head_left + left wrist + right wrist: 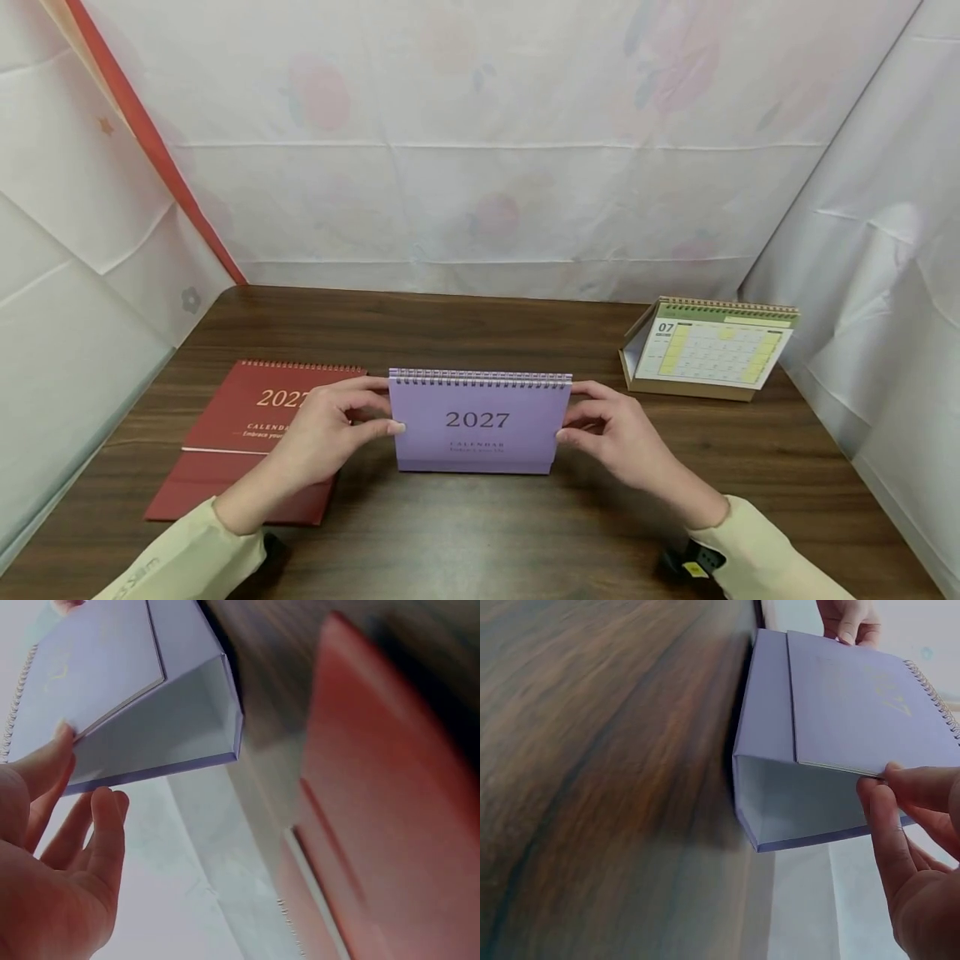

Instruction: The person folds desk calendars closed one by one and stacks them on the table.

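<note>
A purple 2027 desk calendar (480, 425) stands like a tent in the middle of the table, its spiral binding along the top. My left hand (337, 425) grips its left side, thumb on the front cover and fingers toward the back. On the opposite side my right hand (611, 429) holds the right edge, its thumb at the front. Both wrist views look into the hollow, pale inside of the calendar's stand (172, 720). In the right wrist view, the thumb and a fingertip (881, 802) pinch the cover's edge.
A red 2027 calendar (225, 483) lies on the table (465, 533) at the left, partly under my left forearm. At the back right stands a green and yellow calendar (712, 354) showing month 07. White patterned cloth (487, 167) hangs behind the table.
</note>
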Available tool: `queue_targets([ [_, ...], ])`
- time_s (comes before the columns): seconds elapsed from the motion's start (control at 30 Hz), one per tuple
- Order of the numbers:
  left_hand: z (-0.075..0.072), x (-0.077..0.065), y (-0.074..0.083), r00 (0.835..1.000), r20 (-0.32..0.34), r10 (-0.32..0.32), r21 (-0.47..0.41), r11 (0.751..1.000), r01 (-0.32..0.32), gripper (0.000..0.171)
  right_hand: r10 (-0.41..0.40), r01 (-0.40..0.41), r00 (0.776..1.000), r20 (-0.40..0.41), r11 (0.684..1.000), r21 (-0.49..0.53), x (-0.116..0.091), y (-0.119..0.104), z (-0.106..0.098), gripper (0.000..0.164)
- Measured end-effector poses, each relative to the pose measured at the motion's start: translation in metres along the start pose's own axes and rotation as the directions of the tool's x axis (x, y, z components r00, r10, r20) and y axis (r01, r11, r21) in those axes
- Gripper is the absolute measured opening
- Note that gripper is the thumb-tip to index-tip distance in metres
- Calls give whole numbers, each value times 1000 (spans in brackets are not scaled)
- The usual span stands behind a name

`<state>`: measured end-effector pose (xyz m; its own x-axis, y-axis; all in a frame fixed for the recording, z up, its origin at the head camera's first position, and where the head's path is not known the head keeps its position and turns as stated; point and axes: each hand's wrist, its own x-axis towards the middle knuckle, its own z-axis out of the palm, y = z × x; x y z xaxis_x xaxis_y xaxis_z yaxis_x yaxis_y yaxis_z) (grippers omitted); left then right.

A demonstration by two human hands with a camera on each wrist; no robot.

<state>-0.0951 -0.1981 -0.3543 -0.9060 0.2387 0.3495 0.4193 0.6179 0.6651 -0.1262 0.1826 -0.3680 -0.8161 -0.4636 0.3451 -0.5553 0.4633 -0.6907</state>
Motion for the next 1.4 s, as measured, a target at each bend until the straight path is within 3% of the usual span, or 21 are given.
queue_targets([
  [0.2, -5, 0, 9, 999, -4, -38, -52, 998, 38, 15, 86, -85, 996, -7, 992, 89, 0, -7, -7, 14],
  [0.37, -10, 1, 14, 998, 3, -57, -53, 997, 58, 14, 154, -152, 988, 12, 957, 247, 1, -9, -11, 11],
  [0.53, -9, 5, 12, 997, 14, -75, -114, 991, 76, 11, 221, -212, 975, 11, 923, 322, 5, -8, -9, 11],
  [0.83, 0, 16, -1, 996, -21, -92, -173, 981, 87, 19, 309, -282, 950, -35, 902, 327, 14, -4, -3, 20],
  [1.1, 5, 24, -7, 991, 0, -132, -309, 943, 126, 41, 358, -329, 933, -20, 876, 353, 20, 4, -1, 35],
  [1.4, 10, 26, -9, 991, -22, -132, -247, 961, 123, 59, 354, -320, 935, -11, 858, 402, 25, 10, 0, 57],
])
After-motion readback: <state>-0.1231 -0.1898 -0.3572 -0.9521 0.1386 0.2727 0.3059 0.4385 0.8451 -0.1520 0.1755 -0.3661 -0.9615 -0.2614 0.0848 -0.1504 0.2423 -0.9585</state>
